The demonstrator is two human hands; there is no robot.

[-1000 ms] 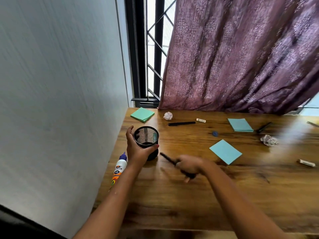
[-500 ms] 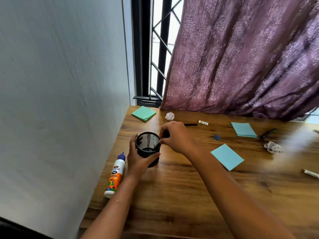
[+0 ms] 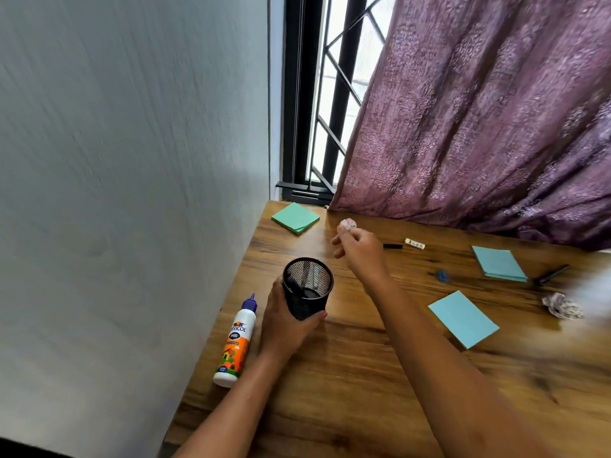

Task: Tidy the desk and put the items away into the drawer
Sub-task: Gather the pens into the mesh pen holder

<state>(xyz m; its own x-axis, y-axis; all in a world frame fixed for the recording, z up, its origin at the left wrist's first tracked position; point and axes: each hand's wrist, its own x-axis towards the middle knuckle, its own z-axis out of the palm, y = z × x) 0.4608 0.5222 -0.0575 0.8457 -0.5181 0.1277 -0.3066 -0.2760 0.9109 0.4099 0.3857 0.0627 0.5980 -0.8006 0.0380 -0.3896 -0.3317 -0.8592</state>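
Note:
My left hand (image 3: 284, 328) grips a black mesh pen cup (image 3: 307, 289) near the desk's left edge, and the cup leans slightly. A dark pen lies inside it. My right hand (image 3: 358, 247) is stretched out over the desk beyond the cup, fingers loosely curled with nothing seen in them. Its fingertips are at a small crumpled paper ball (image 3: 347, 223). Behind that hand lies a black pen (image 3: 392, 246), mostly hidden by it. No drawer is in view.
A glue bottle (image 3: 235, 342) lies at the left edge by the wall. On the wooden desk (image 3: 347, 391) are a green sticky pad (image 3: 296, 218), a blue pad (image 3: 499, 262), a blue sheet (image 3: 463, 319), a black marker (image 3: 550, 275) and another paper ball (image 3: 562, 305). A purple curtain (image 3: 479, 127) hangs behind.
My right hand carried a black pen to the cup, left it inside, and has since reached further back to the paper ball. The left hand stays on the cup.

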